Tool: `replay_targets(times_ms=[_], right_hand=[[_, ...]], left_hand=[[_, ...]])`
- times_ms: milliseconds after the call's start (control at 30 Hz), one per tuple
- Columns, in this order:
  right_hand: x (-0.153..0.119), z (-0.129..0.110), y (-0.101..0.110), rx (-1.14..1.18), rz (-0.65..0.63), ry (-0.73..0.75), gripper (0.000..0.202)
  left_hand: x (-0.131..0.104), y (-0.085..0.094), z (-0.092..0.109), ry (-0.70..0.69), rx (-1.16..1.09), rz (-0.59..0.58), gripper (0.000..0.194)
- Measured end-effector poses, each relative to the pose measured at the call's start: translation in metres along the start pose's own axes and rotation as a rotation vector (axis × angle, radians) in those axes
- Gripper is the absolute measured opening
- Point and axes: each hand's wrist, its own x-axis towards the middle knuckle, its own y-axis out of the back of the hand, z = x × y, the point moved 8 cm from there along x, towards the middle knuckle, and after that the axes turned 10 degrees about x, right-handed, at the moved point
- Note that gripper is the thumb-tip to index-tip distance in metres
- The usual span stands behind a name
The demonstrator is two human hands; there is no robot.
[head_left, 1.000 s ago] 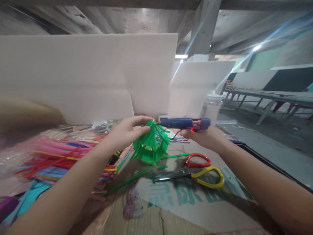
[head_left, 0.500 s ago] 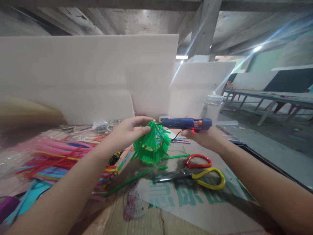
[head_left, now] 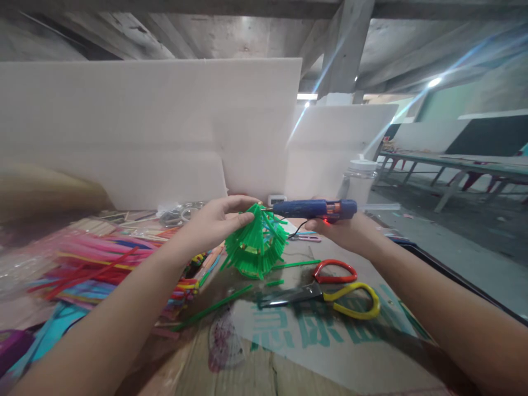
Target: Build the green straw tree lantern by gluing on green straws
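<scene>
A green cone-roofed craft model [head_left: 252, 247], built from strips that look like pipe cleaners, stands on the table in the middle. My left hand [head_left: 214, 223] grips its peak between thumb and fingers from the left. In my right hand [head_left: 344, 231] is a blue hot glue gun [head_left: 307, 208], held level with its nozzle against or very near the top of the cone; a small red light glows by its handle. Just in front of the model lie scissors [head_left: 322, 294] with one red and one yellow handle. Loose green strips [head_left: 225, 302] rest beside them.
Many coloured pipe cleaners [head_left: 99, 264] are heaped on the left, with a roll of clear tape [head_left: 187, 212] behind. A clear bottle [head_left: 359, 181] stands beyond my right hand. White boards [head_left: 157, 126] rise at the back. The glue gun's black cord [head_left: 296, 231] hangs below it.
Almost nothing differs. Both hands, the glue gun and the green model keep nearly the same places.
</scene>
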Motion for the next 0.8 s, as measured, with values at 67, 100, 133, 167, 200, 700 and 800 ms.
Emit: replay_targets(times_ms=[67,100,133,167,200,700,800], right_hand=[[0.0,0.0009,0.0,-0.001,0.002,-0.003,0.029],[0.0,0.0013,-0.0002,-0.002,0.0,-0.002,0.029],[0.0001,0.0014,-0.0002,0.0,-0.001,0.002,0.028],[0.0002,0.0014,0.0,0.0,-0.001,0.007,0.029],[0.0002,0.0015,-0.0001,-0.003,-0.004,0.012,0.029],[0.0008,0.0027,-0.0029,-0.061,-0.034,-0.033,0.028],[0.0,0.0028,-0.003,-0.064,-0.034,-0.06,0.027]], left_hand=[[0.0004,0.0003,-0.0004,0.002,0.004,0.003,0.041],[0.0005,0.0004,-0.0007,0.002,0.01,0.004,0.041],[0.0005,0.0005,-0.001,-0.001,0.017,0.005,0.041],[0.0004,0.0006,-0.0011,-0.004,0.024,0.005,0.041],[0.0003,0.0007,-0.0012,-0.009,0.03,0.007,0.041],[0.0004,0.0026,-0.0011,-0.009,-0.002,0.004,0.039],[0.001,0.0031,-0.0014,-0.012,0.0,0.008,0.04]])
